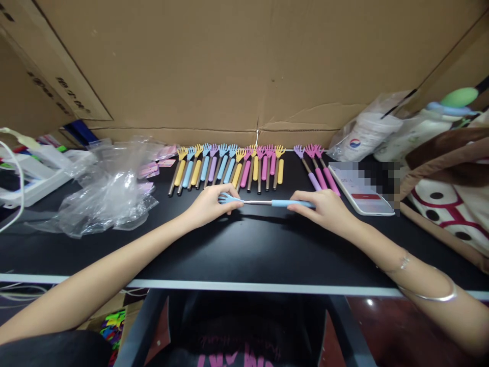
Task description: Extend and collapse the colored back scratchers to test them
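A blue back scratcher (260, 203) with a metal rod lies level between my hands, just above the black table. My left hand (210, 206) pinches its claw end, fingers closed around the base of the claw. At the other end, my right hand (321, 206) grips the blue handle. Behind them stands a row of back scratchers (229, 165) in yellow, blue, purple and pink, their claws toward the cardboard wall. To the right of that row lies a smaller group of assembled-looking back scratchers (317, 171), one purple and the others pink.
Crumpled clear plastic bags (118, 188) lie at left, beside small pink cards (153, 165) and a white power strip (38, 178). A phone (361, 191), a bagged cup (367, 137) and a brown-trimmed bag (451, 204) are at right. The cardboard wall (248, 66) closes off the back.
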A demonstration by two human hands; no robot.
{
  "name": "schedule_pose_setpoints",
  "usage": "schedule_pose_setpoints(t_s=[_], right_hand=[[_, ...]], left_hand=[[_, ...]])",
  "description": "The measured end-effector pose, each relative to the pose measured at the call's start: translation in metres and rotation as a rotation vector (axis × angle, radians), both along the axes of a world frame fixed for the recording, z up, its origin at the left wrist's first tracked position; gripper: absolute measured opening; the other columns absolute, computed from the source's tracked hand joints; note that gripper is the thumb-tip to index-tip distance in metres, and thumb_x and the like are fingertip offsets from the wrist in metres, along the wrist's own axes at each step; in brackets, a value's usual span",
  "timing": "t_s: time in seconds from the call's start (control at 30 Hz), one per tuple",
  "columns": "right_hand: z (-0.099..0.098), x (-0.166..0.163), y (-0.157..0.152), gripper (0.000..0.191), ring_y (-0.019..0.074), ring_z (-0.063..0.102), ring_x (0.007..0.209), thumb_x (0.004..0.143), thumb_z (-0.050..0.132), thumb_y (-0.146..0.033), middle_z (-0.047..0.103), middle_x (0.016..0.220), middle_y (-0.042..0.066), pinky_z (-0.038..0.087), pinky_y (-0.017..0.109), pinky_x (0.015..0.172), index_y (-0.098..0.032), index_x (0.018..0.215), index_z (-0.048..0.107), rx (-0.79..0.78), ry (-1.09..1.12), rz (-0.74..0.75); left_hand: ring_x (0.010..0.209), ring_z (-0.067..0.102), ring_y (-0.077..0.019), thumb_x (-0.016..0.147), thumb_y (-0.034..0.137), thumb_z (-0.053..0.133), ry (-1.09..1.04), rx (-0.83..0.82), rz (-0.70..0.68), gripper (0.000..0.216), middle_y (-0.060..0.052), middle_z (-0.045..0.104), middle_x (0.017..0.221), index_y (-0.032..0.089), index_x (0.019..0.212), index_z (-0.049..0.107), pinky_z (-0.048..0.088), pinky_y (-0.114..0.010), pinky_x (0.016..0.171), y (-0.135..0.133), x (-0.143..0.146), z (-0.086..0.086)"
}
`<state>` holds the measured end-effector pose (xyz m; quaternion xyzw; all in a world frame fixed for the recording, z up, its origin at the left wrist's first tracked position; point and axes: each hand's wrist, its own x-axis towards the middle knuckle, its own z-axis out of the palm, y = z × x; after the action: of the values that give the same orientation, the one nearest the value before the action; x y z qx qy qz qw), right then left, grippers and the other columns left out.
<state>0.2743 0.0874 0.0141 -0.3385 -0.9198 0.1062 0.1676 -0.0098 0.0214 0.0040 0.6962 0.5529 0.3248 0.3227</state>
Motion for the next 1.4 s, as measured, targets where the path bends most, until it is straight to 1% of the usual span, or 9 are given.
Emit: schedule_pose_setpoints(t_s=[0.17,0.37,0.47,0.6,0.73,0.97,1.23,1.3,1.4], right_hand=[[0.003,0.0,-0.001,0.049,0.0118,0.049,0.048,0.086,0.042,-0.066,0.061,0.058,0.0,0.03,0.025,0.052,-0.023,0.078,0.064,0.119,0.022,-0.021],[0.001,-0.001,-0.001,0.043,0.0123,0.052,0.052,0.086,0.045,-0.062,0.063,0.062,0.0,0.033,0.025,0.054,-0.023,0.079,0.063,0.183,0.056,-0.04],[0.001,-0.001,-0.001,0.039,0.0121,0.052,0.052,0.087,0.048,-0.059,0.063,0.062,0.0,0.033,0.025,0.055,-0.023,0.079,0.063,0.184,0.062,-0.038],[-0.001,-0.001,0.001,0.036,0.0124,0.051,0.052,0.086,0.05,-0.056,0.06,0.06,-0.001,0.032,0.025,0.054,-0.023,0.08,0.063,0.097,0.054,-0.028],[-0.006,-0.002,0.006,0.034,0.0114,0.049,0.051,0.086,0.051,-0.052,0.059,0.059,-0.002,0.032,0.024,0.054,-0.021,0.081,0.064,-0.016,0.08,-0.014],[-0.012,-0.005,0.01,0.04,0.0122,0.051,0.056,0.086,0.048,-0.054,0.061,0.065,0.001,0.033,0.025,0.058,-0.018,0.079,0.064,-0.179,0.124,0.012],[-0.009,-0.007,0.004,0.043,0.0121,0.052,0.06,0.087,0.044,-0.054,0.061,0.066,0.001,0.034,0.025,0.06,-0.017,0.075,0.063,-0.295,0.128,0.036],[-0.008,-0.008,0.004,0.043,0.0115,0.051,0.059,0.087,0.045,-0.054,0.061,0.065,0.0,0.033,0.025,0.06,-0.017,0.074,0.063,-0.299,0.125,0.03],[-0.008,-0.008,0.004,0.042,0.0118,0.051,0.059,0.087,0.045,-0.053,0.061,0.065,0.0,0.034,0.025,0.061,-0.017,0.074,0.064,-0.291,0.118,0.011]], left_hand=[[0.053,0.053,-0.0105,0.077,0.04,0.064,-0.085,-0.103,-0.065,0.025,0.004,0.057,0.054,0.017,0.075,0.056,0.039,-0.021,0.058,0.005,-0.003,-0.004],[0.053,0.052,-0.0101,0.077,0.039,0.064,-0.097,-0.091,-0.028,0.023,0.004,0.057,0.054,0.017,0.075,0.057,0.038,-0.021,0.058,0.006,-0.002,-0.005],[0.053,0.052,-0.0102,0.077,0.038,0.064,-0.105,-0.089,-0.023,0.023,0.004,0.057,0.054,0.017,0.075,0.057,0.038,-0.021,0.058,0.005,-0.001,-0.004],[0.053,0.054,-0.011,0.077,0.039,0.065,-0.079,-0.09,-0.009,0.023,0.004,0.057,0.053,0.017,0.074,0.058,0.039,-0.022,0.058,0.002,0.001,-0.002],[0.056,0.057,-0.0121,0.079,0.039,0.065,0.008,0.024,0.042,0.022,0.004,0.059,0.057,0.018,0.075,0.059,0.041,-0.023,0.063,-0.002,0.003,0.0],[0.064,0.06,-0.0135,0.081,0.041,0.065,0.262,0.305,0.12,0.021,0.003,0.069,0.077,0.02,0.08,0.063,0.039,-0.022,0.063,-0.007,0.005,0.002],[0.054,0.059,-0.0106,0.083,0.04,0.065,0.439,0.552,0.142,0.018,0.004,0.07,0.072,0.022,0.081,0.065,0.034,-0.02,0.054,-0.01,0.003,0.0],[0.057,0.06,-0.011,0.084,0.039,0.065,0.446,0.577,0.14,0.017,0.005,0.071,0.073,0.022,0.081,0.064,0.034,-0.02,0.054,-0.01,0.003,-0.001],[0.059,0.062,-0.0117,0.084,0.04,0.064,0.414,0.529,0.137,0.018,0.004,0.071,0.076,0.022,0.082,0.064,0.037,-0.02,0.057,-0.008,0.004,-0.001]])
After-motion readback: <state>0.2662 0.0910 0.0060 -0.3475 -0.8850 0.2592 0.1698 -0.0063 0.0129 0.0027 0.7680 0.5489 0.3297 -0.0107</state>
